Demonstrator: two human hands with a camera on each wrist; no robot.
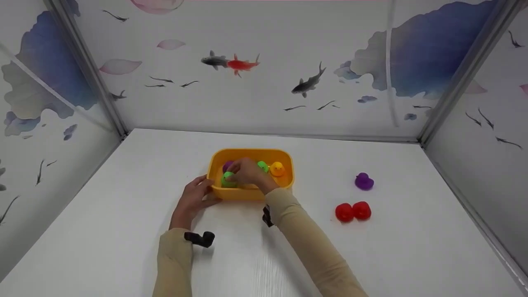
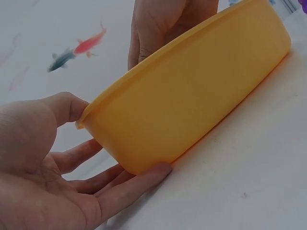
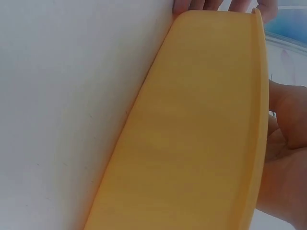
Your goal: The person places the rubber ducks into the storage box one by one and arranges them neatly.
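A yellow plastic basin [image 1: 251,194] stands on the table. My left hand [image 1: 194,200] holds its left end, with the thumb [image 2: 72,108] on the rim and the other fingers along the outer wall and near the base. Inside the basin, my right hand [image 1: 247,171] has its curled fingers at a green toy duck [image 1: 227,180] in the left part. A purple toy [image 1: 227,166] lies beside those fingers. Farther right sit another green duck [image 1: 262,166] and a yellow duck [image 1: 277,169]. In the right wrist view, the basin wall hides the right fingertips.
To the right of the basin, a purple toy duck [image 1: 364,181] sits on the white table [image 1: 412,239]. Nearer to me are two red rounded toys, the left one [image 1: 345,213] touching the right one [image 1: 362,210]. Printed panels [image 1: 264,107] enclose the back and sides.
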